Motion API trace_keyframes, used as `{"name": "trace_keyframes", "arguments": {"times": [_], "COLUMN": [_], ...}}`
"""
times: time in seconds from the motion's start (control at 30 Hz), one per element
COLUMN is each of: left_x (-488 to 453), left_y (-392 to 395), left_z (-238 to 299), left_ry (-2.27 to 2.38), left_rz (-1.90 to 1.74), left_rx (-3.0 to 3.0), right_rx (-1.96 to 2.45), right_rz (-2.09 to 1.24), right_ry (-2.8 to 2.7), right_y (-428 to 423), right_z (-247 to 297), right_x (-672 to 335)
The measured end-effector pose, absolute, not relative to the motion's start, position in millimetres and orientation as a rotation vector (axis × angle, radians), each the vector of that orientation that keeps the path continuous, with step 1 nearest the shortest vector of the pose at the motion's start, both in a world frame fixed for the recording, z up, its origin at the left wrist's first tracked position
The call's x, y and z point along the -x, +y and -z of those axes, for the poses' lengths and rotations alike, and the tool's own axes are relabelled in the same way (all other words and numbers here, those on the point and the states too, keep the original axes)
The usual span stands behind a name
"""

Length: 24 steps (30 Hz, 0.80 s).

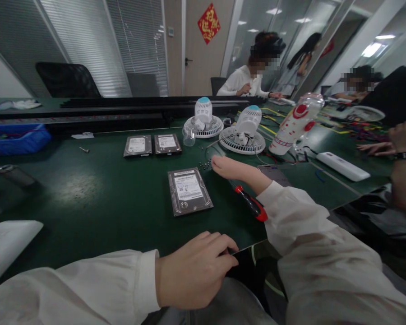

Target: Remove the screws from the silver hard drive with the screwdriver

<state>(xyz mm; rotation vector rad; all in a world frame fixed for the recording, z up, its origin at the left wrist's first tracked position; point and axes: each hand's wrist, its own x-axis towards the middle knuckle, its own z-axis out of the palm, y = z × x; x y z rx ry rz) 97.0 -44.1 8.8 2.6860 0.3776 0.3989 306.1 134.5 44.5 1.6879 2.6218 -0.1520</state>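
My right hand reaches over a small scatter of screws on the green table. Its fingers are bent together and point down; whatever lies between them is hidden. Just left of it, a hard drive lies flat with its white label up. A red and black screwdriver rests on the table beside my right forearm. My left hand lies at the table's front edge, loosely curled, with a gap between thumb and forefinger and nothing seen in it.
Two more hard drives lie farther back, near a clear plastic cup. Two white fans stand face down behind. A white and red bottle, a white power bank and a blue bin flank them. Other people sit around.
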Motion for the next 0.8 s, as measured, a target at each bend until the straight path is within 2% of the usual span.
{"name": "trace_keyframes", "arguments": {"times": [0.23,0.8], "left_x": [-97.0,-96.5], "left_y": [-43.6,-43.5], "left_z": [-9.0,-8.3], "left_ry": [0.378,0.368], "left_rz": [-0.388,-0.393], "left_rx": [-2.684,-2.691], "right_rx": [-1.622,-2.019], "right_rz": [0.180,0.179], "right_ry": [2.763,2.834], "right_y": [148.5,161.2], "right_z": [-25.6,-9.3], "right_x": [-310.0,-314.5]}}
